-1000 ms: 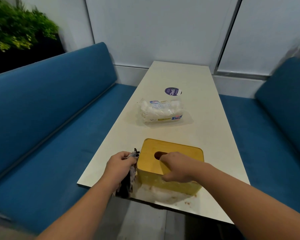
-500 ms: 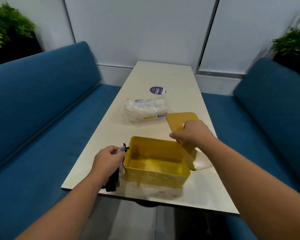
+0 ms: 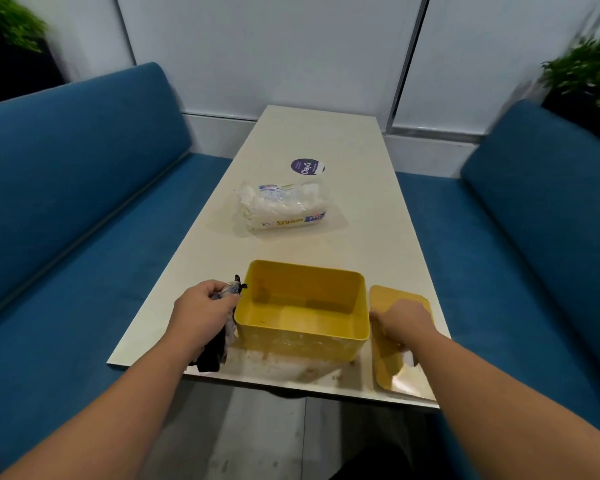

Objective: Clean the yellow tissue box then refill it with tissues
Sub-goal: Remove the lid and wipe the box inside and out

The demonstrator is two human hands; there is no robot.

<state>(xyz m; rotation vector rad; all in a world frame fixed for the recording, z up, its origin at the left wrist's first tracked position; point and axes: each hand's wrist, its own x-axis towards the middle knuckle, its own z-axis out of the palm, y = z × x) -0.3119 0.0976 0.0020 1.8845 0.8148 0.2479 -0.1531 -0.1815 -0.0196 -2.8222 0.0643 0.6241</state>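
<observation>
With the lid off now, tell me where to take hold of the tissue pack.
Take the tissue pack across its short width at the middle, coming from above with the right hand. It lies flat and alone on the table beyond the open yellow box, nothing against its sides. The soft wrap should give, so a wide grip seems safest.

The yellow tissue box (image 3: pixel 300 308) stands open and upright near the surface's near edge, empty, with specks on its floor, possibly dirt. Its yellow lid (image 3: pixel 392 355) lies flat just right. The plastic-wrapped tissue pack (image 3: pixel 284 208) lies farther back.
</observation>
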